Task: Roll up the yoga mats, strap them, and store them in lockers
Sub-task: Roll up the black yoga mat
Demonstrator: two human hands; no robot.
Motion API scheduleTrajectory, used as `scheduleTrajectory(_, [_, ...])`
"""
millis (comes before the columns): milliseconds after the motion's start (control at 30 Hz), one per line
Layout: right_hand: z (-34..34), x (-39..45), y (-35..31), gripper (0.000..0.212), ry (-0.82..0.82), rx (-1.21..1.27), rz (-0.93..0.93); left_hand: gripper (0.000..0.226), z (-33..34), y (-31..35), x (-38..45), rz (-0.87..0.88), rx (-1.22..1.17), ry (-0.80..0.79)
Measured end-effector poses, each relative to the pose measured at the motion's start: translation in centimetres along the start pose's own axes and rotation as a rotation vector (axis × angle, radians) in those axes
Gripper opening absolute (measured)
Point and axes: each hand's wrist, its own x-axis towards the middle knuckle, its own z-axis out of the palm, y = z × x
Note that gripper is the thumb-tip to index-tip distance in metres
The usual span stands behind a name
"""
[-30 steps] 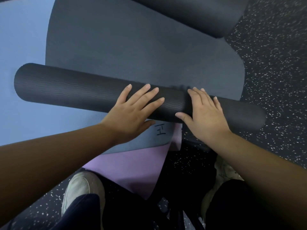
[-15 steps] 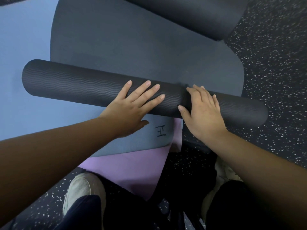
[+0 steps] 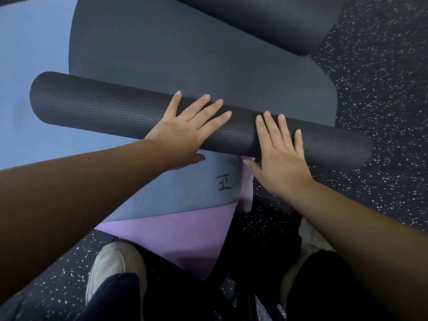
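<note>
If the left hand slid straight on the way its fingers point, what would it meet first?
Past the rolled part under the left hand, the first thing is probably the unrolled dark mat surface, then the other dark roll farther on; depth is unclear.

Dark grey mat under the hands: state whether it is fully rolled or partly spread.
Partly spread. The dark grey mat forms a roll under the left hand and right hand, but flat mat extends beyond it.

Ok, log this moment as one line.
step: rolling mat | left hand: flat on dark roll | right hand: flat on roll | unrolled part: ahead | strap: none seen
</note>
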Motion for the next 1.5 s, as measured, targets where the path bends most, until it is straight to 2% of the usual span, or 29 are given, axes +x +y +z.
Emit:
scheduleTrajectory(100, [-0.4, 0.7, 0.2, 0.092, -0.040, -0.007, 0.005, 0.104, -0.2, -0.1, 0.9, -0.012, -0.028, -0.065])
scheduleTrajectory(267, [-1.0, 1.8, 0.7, 0.100, -0.105, -0.046, -0.003, 0.115, -0.6, -1.0, 2.3, -0.037, -0.046, -0.131])
scheduleTrajectory(400, [-1.7, 2.6, 0.4, 0.101, -0.100, -0.026, 0.012, 0.119, -1.4, -2.0, 3.6, -0.075, -0.040, -0.159])
scheduleTrajectory(533, [-2.3, 2.1, 0.1, 0.100, -0.037, -0.038, 0.016, 0.108, -2.0, -2.7, 3.8, -0.038, -0.048, -0.106])
scheduleTrajectory(733, [-2.7, 0.6, 0.2, 0.101, 0.133, -0.108, -0.085, 0.101, -2.7, -2.4, 2.1, -0.008, -0.120, -0.026])
scheduleTrajectory(967, [-2.8, -0.7, 0.0, 0.108, -0.147, -0.155, -0.215, 0.104, -0.6, 0.5, -2.2, 0.076, -0.215, 0.122])
scheduleTrajectory(1133, [-3.1, -2.0, -0.6, 0.095, -0.240, -0.169, -0.308, 0.100, -0.6, 1.2, -4.5, 0.128, -0.325, 0.061])
scheduleTrajectory(1233, [-3.3, -2.6, -0.6, 0.092, -0.363, -0.140, -0.351, 0.092, -0.5, 1.8, -5.7, 0.171, -0.376, 0.005])
scheduleTrajectory(1333, [-2.4, -3.1, -0.7, 0.095, -0.453, -0.139, -0.373, 0.094, 0.4, 3.0, -6.8, 0.194, -0.407, -0.040])
scheduleTrajectory(1500, [-1.9, -3.2, -0.2, 0.111, -0.473, -0.010, -0.306, 0.100, 1.4, 2.9, -6.5, 0.179, -0.446, -0.034])
